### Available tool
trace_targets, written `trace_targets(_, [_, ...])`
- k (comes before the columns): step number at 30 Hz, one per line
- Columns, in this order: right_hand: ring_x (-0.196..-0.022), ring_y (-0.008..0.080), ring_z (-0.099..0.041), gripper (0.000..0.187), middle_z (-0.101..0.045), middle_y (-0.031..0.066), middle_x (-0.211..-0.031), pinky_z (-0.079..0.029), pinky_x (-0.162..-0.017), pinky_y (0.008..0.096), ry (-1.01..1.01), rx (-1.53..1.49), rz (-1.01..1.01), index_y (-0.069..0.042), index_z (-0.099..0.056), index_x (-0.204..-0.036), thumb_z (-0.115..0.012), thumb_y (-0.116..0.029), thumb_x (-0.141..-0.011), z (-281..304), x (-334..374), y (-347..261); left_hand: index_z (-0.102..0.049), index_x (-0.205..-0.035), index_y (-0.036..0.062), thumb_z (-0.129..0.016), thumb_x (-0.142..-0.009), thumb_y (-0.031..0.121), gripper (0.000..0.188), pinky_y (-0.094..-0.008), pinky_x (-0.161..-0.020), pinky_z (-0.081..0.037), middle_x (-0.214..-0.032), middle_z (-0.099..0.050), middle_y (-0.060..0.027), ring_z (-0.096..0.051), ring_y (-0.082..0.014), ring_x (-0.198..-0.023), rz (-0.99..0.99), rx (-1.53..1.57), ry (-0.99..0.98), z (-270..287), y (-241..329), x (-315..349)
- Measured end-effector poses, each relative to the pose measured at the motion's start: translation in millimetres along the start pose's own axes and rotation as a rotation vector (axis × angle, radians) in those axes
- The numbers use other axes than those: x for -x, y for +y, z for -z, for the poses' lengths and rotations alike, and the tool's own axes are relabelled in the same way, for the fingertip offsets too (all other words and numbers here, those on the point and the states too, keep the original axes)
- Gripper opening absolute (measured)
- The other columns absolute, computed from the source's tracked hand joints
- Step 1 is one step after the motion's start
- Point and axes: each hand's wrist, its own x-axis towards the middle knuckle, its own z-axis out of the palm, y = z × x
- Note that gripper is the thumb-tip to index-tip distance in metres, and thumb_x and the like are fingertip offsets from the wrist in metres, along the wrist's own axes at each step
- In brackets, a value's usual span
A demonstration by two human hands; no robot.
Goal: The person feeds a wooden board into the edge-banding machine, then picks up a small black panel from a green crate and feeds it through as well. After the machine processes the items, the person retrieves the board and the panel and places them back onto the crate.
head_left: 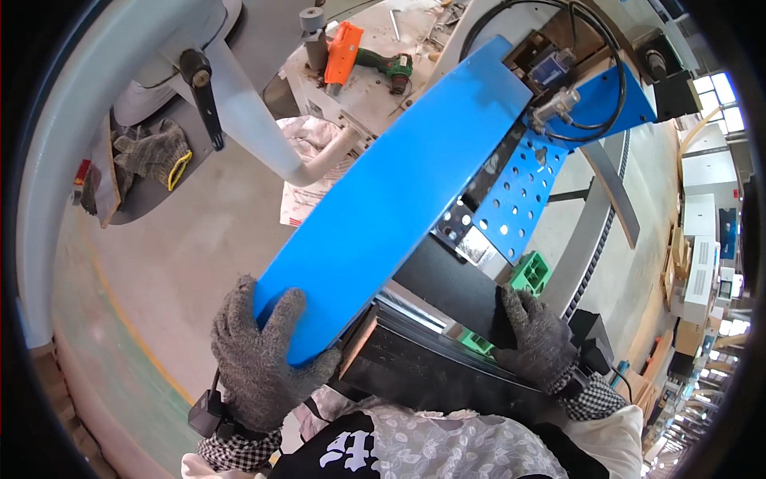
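My left hand [267, 351], in a grey knit glove, rests on the near end of a long, smooth blue machine cover [383, 191]. Its fingers are spread over the cover's corner and edge. On the other side, my gloved right hand [535, 339] has its fingers closed round the near end of a flat black strip [455, 287]. That strip runs away from me under the machine, beside a blue perforated plate [519, 191]. Right in front of my body lies a stack of dark, long pieces [439, 359]; their undersides are hidden.
An orange and green power drill [371, 60] lies on a cluttered bench at the back. Grey work gloves [152, 152] sit on a surface at left, near a pale curved frame [255, 128]. Black cable [614, 88] loops over the machine head; green supports [531, 273] stand below.
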Motion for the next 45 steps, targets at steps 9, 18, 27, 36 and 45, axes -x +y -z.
trace_targets(9, [-0.128, 0.0417, -0.060, 0.082, -0.056, 0.0245, -0.143, -0.052, -0.107, 0.0476, 0.279, -0.084, -0.005, -0.018, -0.056, -0.150, -0.087, -0.029, -0.075, -6.0, -47.5, 80.2, -0.058, -0.138, 0.0133, -0.088, -0.069, 0.044, 0.081, -0.0661, -0.095, -0.047, -0.136, -0.050, -0.0389, -0.055, -0.0567, -0.120, 0.014, 0.024, -0.027, 2.0, -0.5, -1.3])
trace_targets(18, [-0.112, 0.0402, -0.067, 0.072, -0.063, 0.0263, -0.129, -0.059, -0.093, 0.0463, 0.547, -0.294, 0.064, -0.013, -0.061, -0.144, -0.088, -0.020, -0.078, -20.5, -104.2, 118.7, -0.057, -0.139, 0.0130, -0.089, -0.068, 0.043, 0.083, -0.0674, -0.095, -0.046, -0.139, -0.049, -0.0406, -0.054, -0.0577, -0.120, 0.004, 0.019, -0.016, -3.4, 1.1, -0.5])
trace_targets(27, [-0.123, 0.0411, -0.062, 0.075, -0.058, 0.0263, -0.139, -0.056, -0.101, 0.0469, 0.552, -0.290, 0.026, -0.017, -0.058, -0.148, -0.089, -0.025, -0.080, -16.5, -125.4, 151.3, -0.055, -0.141, 0.0148, -0.090, -0.068, 0.042, 0.085, -0.0674, -0.096, -0.045, -0.140, -0.047, -0.0410, -0.053, -0.0575, -0.122, 0.003, 0.029, 0.015, -8.2, -0.5, 3.5])
trace_targets(36, [-0.126, 0.0416, -0.061, 0.073, -0.056, 0.0279, -0.141, -0.054, -0.105, 0.0480, 0.570, -0.267, 0.019, -0.017, -0.058, -0.149, -0.087, -0.026, -0.083, -12.9, -129.6, 156.7, -0.053, -0.143, 0.0157, -0.091, -0.068, 0.042, 0.088, -0.0669, -0.095, -0.046, -0.140, -0.048, -0.0387, -0.053, -0.0568, -0.121, -0.013, 0.017, 0.044, -7.1, -1.7, 3.8])
trace_targets(45, [-0.122, 0.0356, -0.064, 0.060, -0.061, 0.0210, -0.137, -0.055, -0.102, 0.0437, 0.652, -0.357, -0.013, -0.011, -0.060, -0.146, -0.078, -0.029, -0.092, 16.5, -160.4, 193.0, -0.055, -0.139, 0.0139, -0.092, -0.069, 0.039, 0.083, -0.0659, -0.092, -0.049, -0.136, -0.050, -0.0399, -0.056, -0.0572, -0.117, -0.041, 0.012, 0.093, -9.4, 2.0, 0.9])
